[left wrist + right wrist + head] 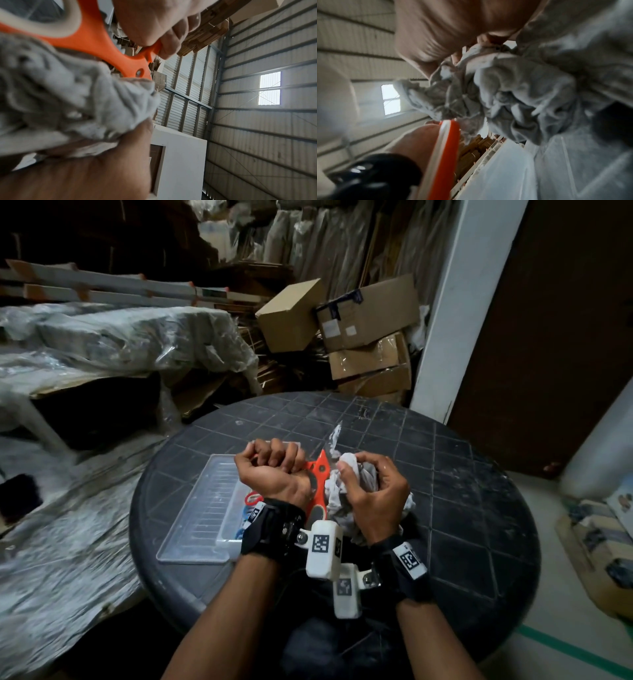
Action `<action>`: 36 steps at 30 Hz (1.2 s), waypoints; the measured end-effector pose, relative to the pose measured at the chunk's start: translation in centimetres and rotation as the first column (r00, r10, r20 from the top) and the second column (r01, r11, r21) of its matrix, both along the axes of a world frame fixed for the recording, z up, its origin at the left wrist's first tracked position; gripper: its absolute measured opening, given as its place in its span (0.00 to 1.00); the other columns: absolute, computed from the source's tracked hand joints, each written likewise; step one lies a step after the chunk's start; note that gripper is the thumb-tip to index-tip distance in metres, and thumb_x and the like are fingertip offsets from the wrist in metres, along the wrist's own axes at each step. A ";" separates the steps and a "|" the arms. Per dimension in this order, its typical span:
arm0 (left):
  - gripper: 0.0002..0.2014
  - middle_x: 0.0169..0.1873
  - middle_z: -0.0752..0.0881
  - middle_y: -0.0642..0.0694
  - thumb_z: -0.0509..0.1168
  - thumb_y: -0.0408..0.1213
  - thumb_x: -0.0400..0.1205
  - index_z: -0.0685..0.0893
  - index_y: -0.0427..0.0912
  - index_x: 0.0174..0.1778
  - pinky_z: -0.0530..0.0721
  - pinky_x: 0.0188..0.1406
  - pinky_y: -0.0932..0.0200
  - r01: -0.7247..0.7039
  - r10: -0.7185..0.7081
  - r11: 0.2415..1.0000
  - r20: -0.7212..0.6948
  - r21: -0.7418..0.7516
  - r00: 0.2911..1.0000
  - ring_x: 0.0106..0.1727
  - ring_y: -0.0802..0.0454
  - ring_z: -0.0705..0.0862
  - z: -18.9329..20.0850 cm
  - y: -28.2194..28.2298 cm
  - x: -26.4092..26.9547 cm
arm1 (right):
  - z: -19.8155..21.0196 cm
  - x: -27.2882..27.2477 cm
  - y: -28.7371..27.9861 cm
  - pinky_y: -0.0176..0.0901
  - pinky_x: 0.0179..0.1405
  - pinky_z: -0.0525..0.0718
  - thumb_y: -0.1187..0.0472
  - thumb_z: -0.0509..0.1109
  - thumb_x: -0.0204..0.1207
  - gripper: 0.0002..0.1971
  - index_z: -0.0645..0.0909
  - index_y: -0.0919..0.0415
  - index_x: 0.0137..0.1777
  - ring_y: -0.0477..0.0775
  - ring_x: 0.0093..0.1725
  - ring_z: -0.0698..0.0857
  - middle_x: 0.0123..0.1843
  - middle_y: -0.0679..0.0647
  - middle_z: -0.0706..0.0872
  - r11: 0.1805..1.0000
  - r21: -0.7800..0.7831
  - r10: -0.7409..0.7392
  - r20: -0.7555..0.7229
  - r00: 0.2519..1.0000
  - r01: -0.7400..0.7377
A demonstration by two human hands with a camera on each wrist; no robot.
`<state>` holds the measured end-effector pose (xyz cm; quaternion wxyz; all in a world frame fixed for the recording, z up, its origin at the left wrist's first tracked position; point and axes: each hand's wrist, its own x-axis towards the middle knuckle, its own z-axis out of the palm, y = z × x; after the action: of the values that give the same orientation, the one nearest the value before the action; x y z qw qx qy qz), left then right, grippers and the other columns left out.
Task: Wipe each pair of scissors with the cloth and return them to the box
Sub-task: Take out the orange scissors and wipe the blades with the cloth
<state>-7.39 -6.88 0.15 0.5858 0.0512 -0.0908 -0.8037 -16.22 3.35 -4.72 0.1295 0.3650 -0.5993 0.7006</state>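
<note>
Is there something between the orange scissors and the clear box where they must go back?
Nothing visible blocks it. The left hand grips the orange scissors just beside the open clear box. The lid is not on it; other scissors already lie inside.

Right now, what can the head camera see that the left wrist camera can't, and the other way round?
Only the head view shows the round table, the clear plastic box, the cardboard boxes behind, and the right hand bunching the cloth. Only the left wrist view shows the ridged metal wall and a small window. Both show the orange scissors, gripped by the left hand, beside the grey cloth.
</note>
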 end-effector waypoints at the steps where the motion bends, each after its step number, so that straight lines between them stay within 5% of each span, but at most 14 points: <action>1: 0.16 0.24 0.53 0.50 0.53 0.43 0.82 0.56 0.48 0.30 0.51 0.21 0.63 -0.002 0.002 1.000 0.011 -0.007 1.000 0.21 0.53 0.50 -0.1 0.0 -0.3 | -0.4 -0.1 0.0 0.40 0.45 0.90 0.58 0.86 0.72 0.11 0.90 0.58 0.50 0.47 0.47 0.92 0.49 0.51 0.92 1.000 -0.010 0.002 0.009 1.000 -0.002; 5: 0.16 0.23 0.54 0.50 0.52 0.43 0.83 0.53 0.48 0.33 0.52 0.19 0.65 -0.031 0.032 0.999 0.014 -0.041 0.999 0.20 0.53 0.50 -0.3 0.1 -1.3 | -1.7 -0.4 -0.3 0.59 0.47 0.92 0.60 0.85 0.73 0.10 0.90 0.56 0.51 0.53 0.48 0.92 0.49 0.51 0.93 0.998 -0.060 -0.011 0.074 0.997 0.015; 11: 0.16 0.23 0.53 0.50 0.52 0.43 0.83 0.52 0.48 0.33 0.51 0.20 0.64 0.000 0.001 0.999 0.025 -0.051 1.000 0.21 0.53 0.49 -0.7 -1.1 -1.5 | -1.6 -0.5 -0.4 0.59 0.49 0.92 0.57 0.84 0.73 0.10 0.90 0.52 0.52 0.54 0.50 0.93 0.51 0.50 0.92 1.000 -0.024 -0.008 0.088 0.996 0.010; 20: 0.16 0.22 0.54 0.51 0.52 0.42 0.82 0.55 0.49 0.30 0.51 0.21 0.64 0.028 -0.027 0.999 -0.030 0.032 0.999 0.20 0.53 0.50 0.3 -3.3 -2.2 | 1.3 -0.3 -1.8 0.29 0.44 0.83 0.61 0.84 0.74 0.09 0.92 0.59 0.53 0.40 0.42 0.85 0.47 0.49 0.87 0.979 0.129 -0.125 -0.210 0.970 0.155; 25: 0.16 0.23 0.54 0.51 0.52 0.43 0.82 0.53 0.49 0.31 0.53 0.20 0.65 0.037 -0.034 0.999 -0.096 0.029 0.995 0.20 0.54 0.50 0.6 -3.9 -2.9 | 2.1 -0.3 -2.1 0.23 0.47 0.79 0.66 0.82 0.73 0.10 0.92 0.64 0.53 0.44 0.43 0.84 0.47 0.53 0.86 0.969 0.192 -0.087 -0.316 0.945 0.153; 29: 0.17 0.22 0.55 0.51 0.49 0.42 0.83 0.55 0.49 0.28 0.54 0.19 0.67 0.047 -0.043 0.999 -0.135 0.025 0.990 0.19 0.54 0.50 0.4 -4.0 -2.9 | 2.4 -0.3 -2.2 0.26 0.45 0.81 0.68 0.82 0.74 0.10 0.92 0.66 0.54 0.46 0.42 0.84 0.47 0.54 0.86 0.960 0.196 -0.114 -0.378 0.919 0.200; 36: 0.17 0.23 0.53 0.50 0.50 0.42 0.84 0.55 0.49 0.29 0.52 0.21 0.65 0.032 -0.028 0.999 -0.103 0.040 0.994 0.20 0.54 0.50 0.3 -3.3 -2.6 | 2.2 -0.2 -2.8 0.46 0.36 0.88 0.65 0.80 0.77 0.09 0.91 0.65 0.56 0.49 0.38 0.84 0.45 0.53 0.85 0.936 0.231 -0.175 -0.344 0.923 0.264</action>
<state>-10.04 -10.19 0.50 0.5763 0.0206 -0.0447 -0.8158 -16.42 0.56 -2.50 0.2512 0.4171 -0.6987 0.5242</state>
